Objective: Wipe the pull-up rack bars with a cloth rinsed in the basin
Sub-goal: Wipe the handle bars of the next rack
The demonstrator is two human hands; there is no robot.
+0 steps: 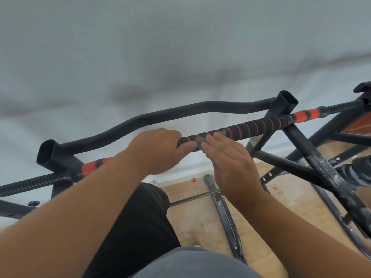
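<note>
The pull-up rack's top bar (255, 126) runs across the middle of the head view, wrapped in black foam with an orange spiral and orange end bands. My left hand (158, 149) grips this bar from above, fingers curled over it. A small grey cloth (199, 142) is wrapped on the bar between my two hands. My right hand (228, 157) has straight fingers pressing the cloth against the bar from below. A bent black bar (160, 115) runs behind the padded one. No basin is in view.
Two open black upright tubes (286, 105) (50, 155) flank the bars. Dusty black struts (325, 173) and base rails (224, 213) slope down to a wooden floor on the right. A white wall fills the background. My dark-trousered leg (138, 223) stands below.
</note>
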